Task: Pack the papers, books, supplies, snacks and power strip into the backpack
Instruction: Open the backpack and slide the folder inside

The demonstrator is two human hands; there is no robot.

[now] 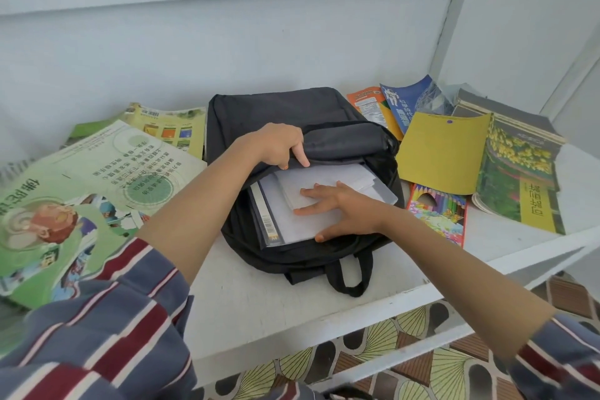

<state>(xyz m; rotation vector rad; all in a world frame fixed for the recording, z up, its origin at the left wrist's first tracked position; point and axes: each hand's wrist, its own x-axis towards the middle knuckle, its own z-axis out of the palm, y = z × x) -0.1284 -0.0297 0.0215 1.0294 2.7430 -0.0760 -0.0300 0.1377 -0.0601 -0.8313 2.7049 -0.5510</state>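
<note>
A black backpack (276, 114) lies flat on the white shelf (266, 299), its main opening facing me. My left hand (281, 146) grips the upper flap of the opening and holds it lifted. My right hand (337, 208) lies flat with spread fingers on a stack of white papers (292, 221) that sticks partly out of the opening. Beside the papers, a book with a barcode (268, 224) sits in the bag at the left.
Green illustrated books (97, 172) lie to the left of the bag. To its right are a yellow-covered open book (454, 153), a coloured-pencil box (438, 214), orange and blue booklets (389, 101) and a thick flower-covered book (522, 185). Patterned floor tiles show below the shelf edge.
</note>
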